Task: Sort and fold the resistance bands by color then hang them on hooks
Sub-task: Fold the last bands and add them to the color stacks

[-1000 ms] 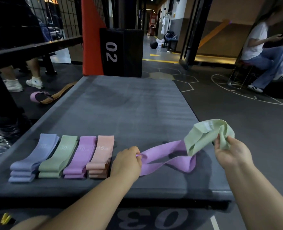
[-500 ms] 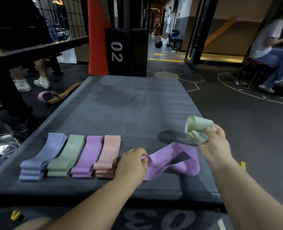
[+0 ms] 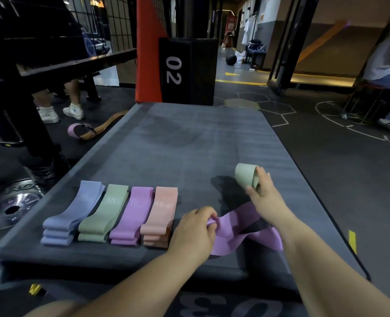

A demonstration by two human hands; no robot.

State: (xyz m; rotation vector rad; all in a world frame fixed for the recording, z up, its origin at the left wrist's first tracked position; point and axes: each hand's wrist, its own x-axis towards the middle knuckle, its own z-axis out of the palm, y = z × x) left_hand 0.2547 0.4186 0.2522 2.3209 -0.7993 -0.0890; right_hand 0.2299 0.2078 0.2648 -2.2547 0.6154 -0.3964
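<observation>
Four folded stacks of bands lie side by side on the grey padded platform (image 3: 189, 138): blue (image 3: 72, 213), green (image 3: 103, 213), purple (image 3: 132, 216) and peach (image 3: 160, 213). A loose purple band (image 3: 237, 229) lies twisted to their right, and my left hand (image 3: 194, 232) pinches its left end. My right hand (image 3: 263, 195) holds a folded light-green band (image 3: 245, 175) down at the platform's right side, fingers around its near edge.
A black box marked 02 (image 3: 187, 69) and a red pad (image 3: 148, 53) stand behind the platform. A purple and tan strap (image 3: 86, 130) lies on the floor at left, near a person's white shoes (image 3: 61, 112). Another person (image 3: 388, 65) sits at far right.
My right hand has lowered the green band from mid-air to the platform surface, and the band went from crumpled to a compact fold. My left hand has stayed on the purple band.
</observation>
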